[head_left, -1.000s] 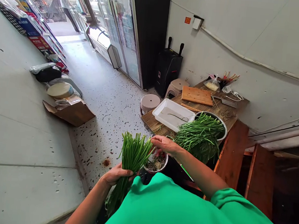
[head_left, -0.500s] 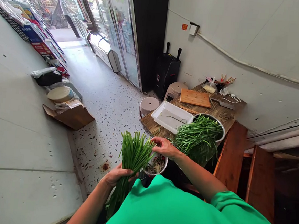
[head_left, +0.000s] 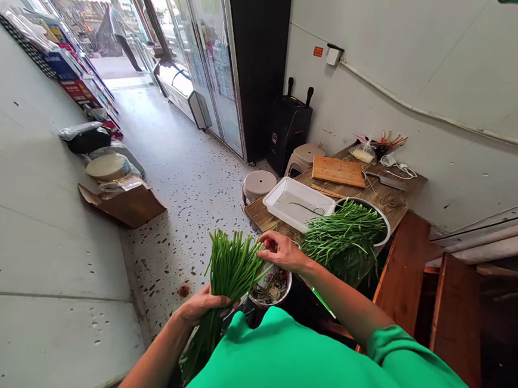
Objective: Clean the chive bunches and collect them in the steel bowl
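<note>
My left hand (head_left: 205, 304) is wrapped round the middle of a thick bunch of green chives (head_left: 234, 264). The cut ends point up and away from me, and the leaves hang down beside my shirt. At the right edge of those ends is my right hand (head_left: 281, 251), thumb and fingers pinched at the tip of a chive stem. Below it stands a bin (head_left: 272, 288) with scraps and dry trimmings inside. A big heap of loose chives (head_left: 343, 233) fills a round basin (head_left: 386, 231) on the table and spills over its near side.
On the wooden table (head_left: 262, 212) are a white tray (head_left: 300, 203) with a thin strand in it, a cutting board (head_left: 339, 171) and a cleaver (head_left: 390, 181). Stools (head_left: 260, 183), a black speaker (head_left: 289, 130), a cardboard box (head_left: 126, 204) and wooden benches (head_left: 400, 271) stand around. A person (head_left: 119, 27) is outside the doorway.
My right hand has shifted very slightly left at the stem ends, and my left hand keeps its hold on the bunch. The person outside shows more plainly in the doorway.
</note>
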The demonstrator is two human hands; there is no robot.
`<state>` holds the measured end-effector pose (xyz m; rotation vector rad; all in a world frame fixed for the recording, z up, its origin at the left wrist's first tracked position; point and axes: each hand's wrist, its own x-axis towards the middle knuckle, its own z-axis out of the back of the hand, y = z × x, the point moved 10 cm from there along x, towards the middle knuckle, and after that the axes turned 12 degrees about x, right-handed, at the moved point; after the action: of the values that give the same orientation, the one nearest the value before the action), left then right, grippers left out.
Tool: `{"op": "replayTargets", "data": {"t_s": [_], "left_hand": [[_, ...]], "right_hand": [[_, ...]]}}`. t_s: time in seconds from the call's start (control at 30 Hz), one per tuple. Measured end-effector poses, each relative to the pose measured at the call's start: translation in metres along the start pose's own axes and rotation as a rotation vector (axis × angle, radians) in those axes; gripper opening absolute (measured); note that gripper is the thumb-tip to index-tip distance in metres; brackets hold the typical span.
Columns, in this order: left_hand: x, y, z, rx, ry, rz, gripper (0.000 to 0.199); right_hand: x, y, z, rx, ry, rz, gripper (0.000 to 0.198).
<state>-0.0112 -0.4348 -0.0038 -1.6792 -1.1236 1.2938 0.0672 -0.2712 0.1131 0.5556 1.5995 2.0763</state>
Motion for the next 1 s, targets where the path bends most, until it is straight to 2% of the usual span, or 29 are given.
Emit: {"op": "replayTargets", "data": {"t_s": [0.1, 0.2, 0.3, 0.4, 0.47, 0.6, 0.7, 0.87, 1.0], "left_hand": [[0.002, 0.001, 0.001, 0.006, -0.017, 0.003, 0.027], [0.004, -0.003, -0.001, -0.014, -0.01, -0.022, 0.03], [0.005, -0.009, -0.005, -0.01, 0.017, -0.033, 0.031], [0.004, -0.014, -0.004, 0.034, 0.009, -0.05, 0.03], [0.003, -0.016, -0.002, 0.061, -0.005, -0.065, 0.031], [0.003, -0.011, 0.002, 0.09, -0.018, -0.06, 0.03], [0.004, -0.008, 0.007, 0.121, -0.049, -0.035, 0.028], [0.002, -0.012, 0.007, 0.15, -0.05, -0.014, 0.032], [0.003, -0.015, 0.008, 0.198, -0.066, -0.006, 0.029]], "right_hand": [[-0.001, 0.005, -0.011, -0.052, 0.049, 0.05, 0.015], [0.002, 0.003, 0.005, -0.074, -0.073, 0.043, 0.028], [0.003, -0.007, 0.013, 0.099, -0.118, -0.07, 0.035], [0.002, -0.008, 0.006, 0.174, -0.022, -0.173, 0.038], [0.0, 0.0, 0.003, 0.084, 0.031, -0.149, 0.033], [-0.003, 0.019, -0.002, -0.071, 0.078, 0.006, 0.016], [-0.005, 0.025, -0.002, -0.193, 0.087, 0.081, 0.019], [-0.004, 0.019, 0.005, -0.175, 0.113, 0.038, 0.031], [-0.002, 0.021, 0.006, -0.218, 0.117, 0.044, 0.024]]}}
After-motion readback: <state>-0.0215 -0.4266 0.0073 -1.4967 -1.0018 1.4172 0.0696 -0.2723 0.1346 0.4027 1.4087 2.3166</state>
